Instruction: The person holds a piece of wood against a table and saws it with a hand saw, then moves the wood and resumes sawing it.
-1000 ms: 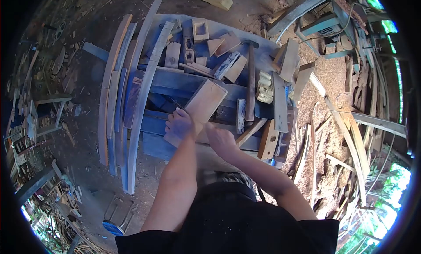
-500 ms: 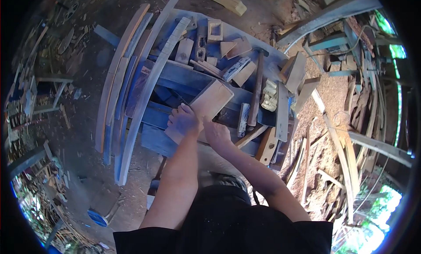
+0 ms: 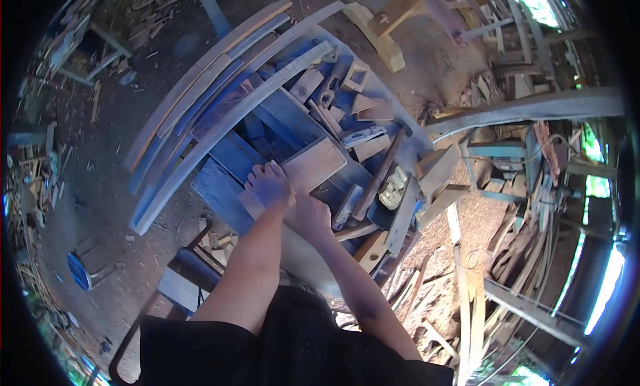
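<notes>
- The board lies aslant on the bench, in front of the person.
- The left hand rests on the board, fingers slightly spread and bent near its left edge; whether they grip it, I cannot tell.
- The right hand sits just beside the left, over the board, fingers curled in; what they hold, if anything, is hidden.
- Right of the board lie a hammer and a pale block.
- Long planks lie to the left.
</notes>
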Demonstrator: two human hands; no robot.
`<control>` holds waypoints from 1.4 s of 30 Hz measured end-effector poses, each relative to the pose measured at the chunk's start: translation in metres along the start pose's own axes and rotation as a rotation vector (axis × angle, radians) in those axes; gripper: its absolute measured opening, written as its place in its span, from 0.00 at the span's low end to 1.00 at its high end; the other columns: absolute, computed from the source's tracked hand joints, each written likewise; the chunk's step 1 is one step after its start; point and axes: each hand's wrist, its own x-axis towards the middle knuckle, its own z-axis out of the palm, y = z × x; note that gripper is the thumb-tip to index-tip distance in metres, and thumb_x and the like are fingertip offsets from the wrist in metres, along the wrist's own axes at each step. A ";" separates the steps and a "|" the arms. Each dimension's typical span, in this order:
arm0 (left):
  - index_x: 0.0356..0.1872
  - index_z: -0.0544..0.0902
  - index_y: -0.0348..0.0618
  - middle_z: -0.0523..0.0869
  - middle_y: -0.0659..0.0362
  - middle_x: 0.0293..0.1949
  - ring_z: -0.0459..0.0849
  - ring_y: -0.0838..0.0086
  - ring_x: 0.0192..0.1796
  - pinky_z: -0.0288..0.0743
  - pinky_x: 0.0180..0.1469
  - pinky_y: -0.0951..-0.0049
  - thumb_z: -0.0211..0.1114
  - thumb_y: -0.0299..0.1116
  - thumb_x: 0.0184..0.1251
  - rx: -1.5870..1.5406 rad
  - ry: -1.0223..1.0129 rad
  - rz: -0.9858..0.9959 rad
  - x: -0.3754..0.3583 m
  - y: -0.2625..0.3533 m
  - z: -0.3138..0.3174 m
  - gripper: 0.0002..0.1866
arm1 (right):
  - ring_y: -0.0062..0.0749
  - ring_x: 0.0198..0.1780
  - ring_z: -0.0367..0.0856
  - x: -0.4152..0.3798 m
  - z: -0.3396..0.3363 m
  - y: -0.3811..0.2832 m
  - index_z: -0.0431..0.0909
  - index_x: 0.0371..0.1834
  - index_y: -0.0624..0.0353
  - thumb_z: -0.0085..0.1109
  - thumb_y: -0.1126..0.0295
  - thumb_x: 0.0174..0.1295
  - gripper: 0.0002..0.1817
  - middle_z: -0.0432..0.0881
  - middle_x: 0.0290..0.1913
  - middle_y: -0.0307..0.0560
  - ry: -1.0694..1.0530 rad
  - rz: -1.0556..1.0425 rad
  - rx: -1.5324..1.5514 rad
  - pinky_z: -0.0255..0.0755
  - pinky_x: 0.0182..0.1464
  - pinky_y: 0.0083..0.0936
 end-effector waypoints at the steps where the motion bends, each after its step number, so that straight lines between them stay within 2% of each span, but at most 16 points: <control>1: 0.37 0.85 0.48 0.79 0.58 0.40 0.76 0.61 0.46 0.64 0.52 0.56 0.48 0.45 0.73 -0.009 -0.006 0.012 0.001 0.000 0.000 0.18 | 0.46 0.36 0.88 -0.003 -0.004 -0.001 0.67 0.53 0.57 0.47 0.67 0.69 0.13 0.86 0.31 0.52 0.009 -0.001 0.024 0.82 0.37 0.39; 2: 0.37 0.85 0.48 0.79 0.58 0.40 0.76 0.61 0.46 0.64 0.52 0.56 0.48 0.45 0.73 -0.010 -0.006 -0.003 0.001 -0.001 -0.001 0.18 | 0.46 0.36 0.88 -0.009 -0.008 0.000 0.67 0.53 0.57 0.47 0.67 0.69 0.13 0.86 0.31 0.52 0.002 -0.010 0.015 0.82 0.37 0.39; 4: 0.36 0.84 0.48 0.79 0.58 0.40 0.76 0.61 0.45 0.63 0.52 0.56 0.49 0.44 0.72 0.023 -0.016 0.007 0.001 0.000 -0.001 0.17 | 0.49 0.33 0.88 -0.023 -0.014 0.003 0.65 0.47 0.60 0.44 0.71 0.69 0.07 0.85 0.29 0.56 -0.050 0.039 0.004 0.82 0.35 0.41; 11: 0.35 0.82 0.48 0.79 0.57 0.39 0.76 0.61 0.44 0.64 0.51 0.57 0.49 0.44 0.71 0.041 0.030 -0.002 0.000 -0.002 0.005 0.16 | 0.50 0.35 0.88 -0.024 -0.007 -0.009 0.63 0.45 0.61 0.44 0.71 0.69 0.06 0.85 0.30 0.60 -0.102 0.154 0.035 0.82 0.36 0.40; 13: 0.35 0.81 0.49 0.78 0.57 0.39 0.75 0.61 0.44 0.63 0.51 0.56 0.47 0.43 0.73 0.045 -0.038 -0.015 0.003 0.001 0.000 0.15 | 0.50 0.35 0.88 -0.014 -0.006 -0.008 0.64 0.44 0.60 0.44 0.71 0.69 0.06 0.85 0.30 0.60 -0.044 0.092 0.050 0.82 0.35 0.39; 16: 0.34 0.82 0.48 0.80 0.58 0.39 0.76 0.62 0.44 0.64 0.52 0.57 0.49 0.44 0.71 0.042 0.013 -0.005 0.003 0.001 0.000 0.16 | 0.47 0.34 0.88 -0.024 -0.017 0.001 0.64 0.43 0.60 0.45 0.71 0.68 0.06 0.85 0.29 0.59 -0.063 0.029 0.002 0.82 0.34 0.38; 19: 0.34 0.82 0.48 0.80 0.58 0.39 0.76 0.62 0.44 0.64 0.52 0.57 0.48 0.44 0.72 0.055 -0.001 -0.018 0.003 0.002 0.000 0.16 | 0.47 0.34 0.88 -0.036 -0.022 0.000 0.66 0.43 0.61 0.46 0.71 0.68 0.06 0.85 0.30 0.57 -0.120 0.113 -0.057 0.82 0.34 0.38; 20: 0.34 0.82 0.48 0.80 0.58 0.39 0.76 0.62 0.44 0.64 0.52 0.57 0.48 0.44 0.72 0.062 -0.001 -0.029 0.003 0.001 0.000 0.16 | 0.47 0.34 0.88 -0.032 -0.021 0.001 0.66 0.43 0.61 0.46 0.71 0.68 0.06 0.85 0.30 0.57 -0.128 0.103 -0.059 0.82 0.34 0.38; 22: 0.34 0.81 0.48 0.80 0.58 0.39 0.76 0.62 0.44 0.64 0.51 0.57 0.49 0.45 0.72 0.053 -0.039 -0.026 0.003 0.001 0.000 0.16 | 0.46 0.33 0.88 -0.016 -0.012 0.001 0.66 0.43 0.60 0.46 0.72 0.67 0.06 0.85 0.30 0.57 -0.006 -0.016 0.061 0.82 0.32 0.38; 25: 0.34 0.81 0.48 0.79 0.57 0.39 0.76 0.62 0.44 0.64 0.51 0.57 0.49 0.45 0.71 0.049 0.013 -0.008 0.002 0.002 0.001 0.16 | 0.48 0.33 0.88 0.011 -0.004 -0.008 0.65 0.44 0.60 0.46 0.72 0.67 0.06 0.85 0.29 0.58 -0.025 -0.044 0.020 0.82 0.32 0.39; 28: 0.34 0.81 0.48 0.79 0.57 0.39 0.76 0.61 0.44 0.64 0.51 0.57 0.49 0.45 0.71 0.064 0.021 -0.012 0.003 0.000 0.004 0.16 | 0.48 0.33 0.88 -0.011 -0.019 -0.002 0.64 0.45 0.60 0.46 0.73 0.67 0.07 0.85 0.28 0.58 -0.002 -0.032 0.069 0.82 0.33 0.40; 32: 0.34 0.81 0.48 0.79 0.58 0.39 0.76 0.62 0.44 0.64 0.51 0.57 0.49 0.45 0.71 0.060 -0.020 -0.040 0.002 0.002 0.001 0.16 | 0.50 0.33 0.88 -0.032 -0.014 0.004 0.64 0.46 0.61 0.46 0.73 0.67 0.08 0.84 0.29 0.60 -0.125 0.101 -0.044 0.82 0.34 0.41; 35: 0.35 0.80 0.48 0.78 0.57 0.39 0.75 0.61 0.44 0.62 0.51 0.57 0.47 0.42 0.72 0.048 -0.054 -0.016 0.002 0.000 0.000 0.15 | 0.51 0.33 0.87 -0.008 -0.002 -0.001 0.64 0.46 0.62 0.45 0.73 0.67 0.07 0.84 0.28 0.60 -0.095 0.071 0.017 0.82 0.34 0.41; 37: 0.34 0.80 0.49 0.78 0.57 0.38 0.75 0.60 0.43 0.63 0.50 0.57 0.48 0.43 0.72 0.044 0.012 -0.008 0.003 0.002 0.000 0.15 | 0.53 0.33 0.87 0.014 0.004 -0.005 0.64 0.45 0.62 0.45 0.73 0.67 0.07 0.84 0.29 0.62 -0.013 -0.038 0.031 0.82 0.34 0.42; 42: 0.35 0.81 0.48 0.79 0.57 0.39 0.76 0.61 0.44 0.64 0.51 0.57 0.49 0.44 0.71 0.046 -0.020 -0.015 0.004 0.002 -0.001 0.16 | 0.53 0.33 0.87 -0.026 -0.016 0.003 0.64 0.46 0.61 0.44 0.73 0.67 0.07 0.84 0.29 0.62 -0.079 0.046 0.023 0.82 0.34 0.42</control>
